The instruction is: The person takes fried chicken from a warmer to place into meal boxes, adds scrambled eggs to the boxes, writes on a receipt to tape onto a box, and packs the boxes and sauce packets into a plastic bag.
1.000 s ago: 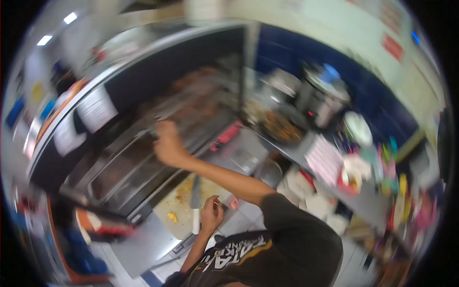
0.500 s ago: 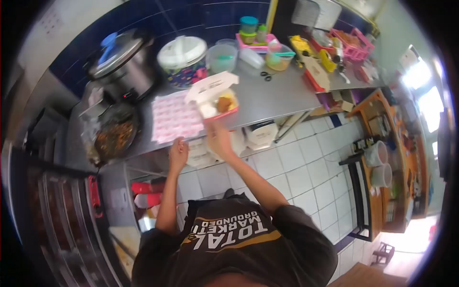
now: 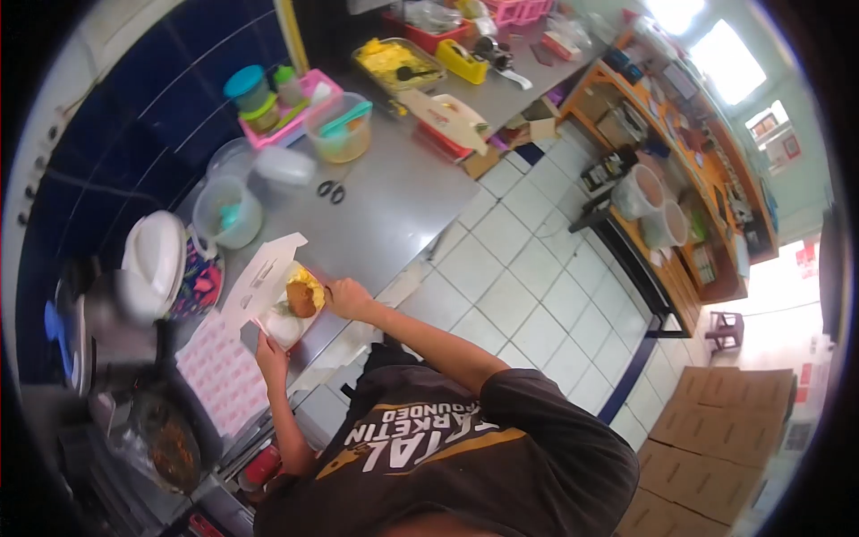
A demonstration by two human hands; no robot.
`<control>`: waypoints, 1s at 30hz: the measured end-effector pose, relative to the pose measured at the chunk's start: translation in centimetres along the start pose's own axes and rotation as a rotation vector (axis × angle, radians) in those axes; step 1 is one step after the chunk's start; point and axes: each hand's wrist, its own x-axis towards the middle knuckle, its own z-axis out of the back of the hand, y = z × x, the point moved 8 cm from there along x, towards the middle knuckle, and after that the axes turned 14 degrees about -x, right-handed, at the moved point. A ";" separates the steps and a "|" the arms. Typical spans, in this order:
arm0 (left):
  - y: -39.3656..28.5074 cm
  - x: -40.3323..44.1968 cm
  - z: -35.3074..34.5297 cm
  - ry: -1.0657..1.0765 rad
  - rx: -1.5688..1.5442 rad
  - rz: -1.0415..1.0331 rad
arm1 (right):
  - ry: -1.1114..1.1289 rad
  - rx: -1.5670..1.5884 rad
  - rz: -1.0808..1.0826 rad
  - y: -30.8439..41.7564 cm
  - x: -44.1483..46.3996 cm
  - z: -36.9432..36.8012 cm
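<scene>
Left of frame centre, an open cardboard meal box (image 3: 260,280) is sitting between the left grip (image 3: 271,356), pinching its lower-left corner, and the right grip (image 3: 352,300), pinching its right edge.

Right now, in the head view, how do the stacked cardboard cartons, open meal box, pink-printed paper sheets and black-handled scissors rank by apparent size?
1. Stacked cardboard cartons
2. Open meal box and pink-printed paper sheets: too alike to rank
3. Black-handled scissors

dark blue tiled wall (image 3: 170,80) left, metal desk (image 3: 403,210), white tiled floor (image 3: 537,295), wooden shelving (image 3: 727,288) right, bright window (image 3: 734,58) upper right
</scene>
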 end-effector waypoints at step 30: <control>-21.6 1.7 -59.4 -0.483 -1.160 0.401 | -0.075 -0.397 0.592 -41.9 15.7 37.9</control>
